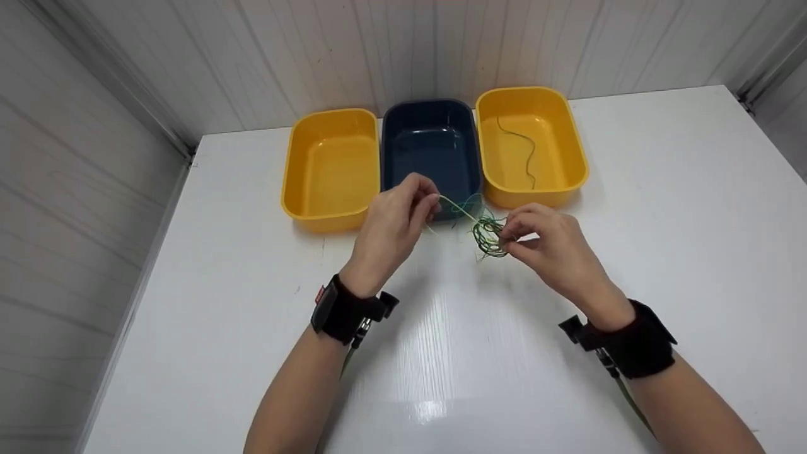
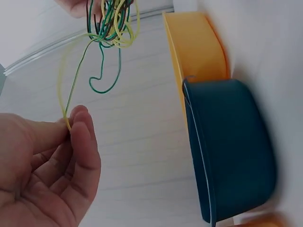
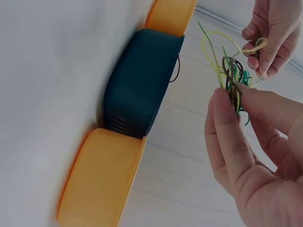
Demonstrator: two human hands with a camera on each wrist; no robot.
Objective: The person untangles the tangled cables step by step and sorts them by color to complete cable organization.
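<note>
A tangled bundle of thin green, yellow and dark wires [image 1: 488, 234] [image 2: 110, 23] [image 3: 233, 78] hangs above the white table in front of the bins. My right hand [image 1: 536, 239] [image 3: 236, 99] pinches the bundle between thumb and fingers. My left hand [image 1: 416, 208] [image 2: 71, 127] [image 3: 260, 45] pinches one yellow strand [image 1: 457, 208] [image 2: 64, 94] that leads out of the bundle to the left. One loose dark wire [image 1: 523, 151] lies in the right yellow bin [image 1: 577, 148].
Three bins stand in a row at the back of the white table [image 1: 220, 284]: a yellow one [image 1: 296, 176] at left, a dark blue one [image 1: 429, 110] [image 2: 236, 156] [image 3: 137, 85] in the middle, the other yellow at right. Corrugated walls close in the back and left.
</note>
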